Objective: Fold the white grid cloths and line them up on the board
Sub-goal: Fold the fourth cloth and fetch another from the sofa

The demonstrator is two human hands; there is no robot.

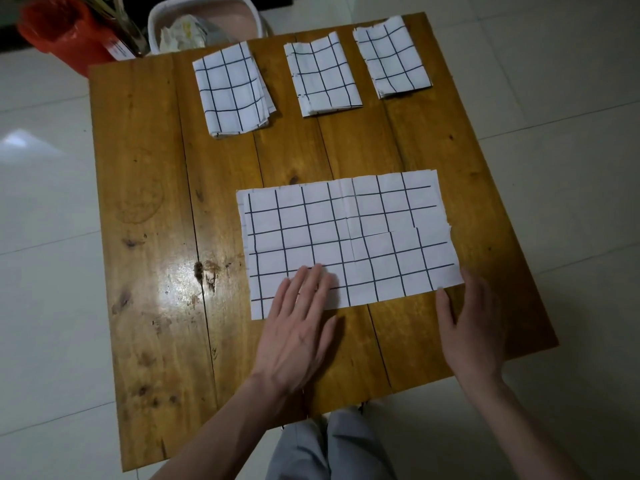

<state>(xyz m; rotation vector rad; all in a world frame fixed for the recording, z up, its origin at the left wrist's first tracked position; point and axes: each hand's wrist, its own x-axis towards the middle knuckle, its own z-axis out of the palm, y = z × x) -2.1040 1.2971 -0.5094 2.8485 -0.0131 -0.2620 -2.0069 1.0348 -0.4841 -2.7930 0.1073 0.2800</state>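
A white grid cloth lies flat, folded into a wide rectangle, on the near half of the wooden board. My left hand rests palm down with its fingers spread on the cloth's near left edge. My right hand is open beside the cloth's near right corner, thumb touching the edge. Three folded grid cloths sit in a row along the far edge: left, middle, right.
Beyond the board's far edge stand a pale basket with crumpled cloth inside and a red bucket. White floor tiles surround the board. My knees in grey trousers show below the near edge.
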